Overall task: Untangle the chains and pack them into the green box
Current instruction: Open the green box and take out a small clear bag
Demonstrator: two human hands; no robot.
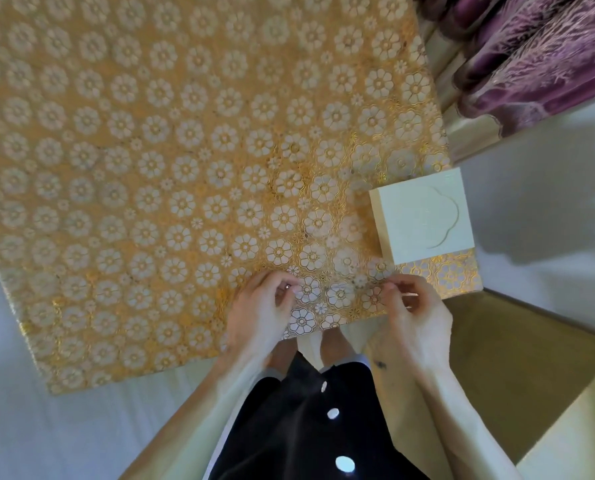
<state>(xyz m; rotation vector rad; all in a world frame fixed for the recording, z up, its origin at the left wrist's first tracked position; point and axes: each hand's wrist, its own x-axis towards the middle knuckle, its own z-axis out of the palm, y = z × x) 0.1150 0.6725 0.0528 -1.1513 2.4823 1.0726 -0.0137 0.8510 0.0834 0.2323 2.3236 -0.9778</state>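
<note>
The tabletop (150, 150) fills most of my view, covered in a gold cloth with white flowers. Beyond its right edge hangs a purple curtain (531, 64). The box (424, 214) sits at the tabletop's near right corner, closed, pale green, with a flower shape pressed into its lid. My black top (299, 427) with white buttons shows at the bottom. Both my hands rest at the near edge of the tabletop, well apart, just short of the box. My left hand (261, 306) is curled, fingertips pinched together on something small and shiny; I cannot tell if it is a chain. My right hand (415, 313) is also curled, thumb and fingers drawn close at the tips; what they hold, if anything, is too fine to make out. I cannot see any chains clearly on the cloth.
</note>
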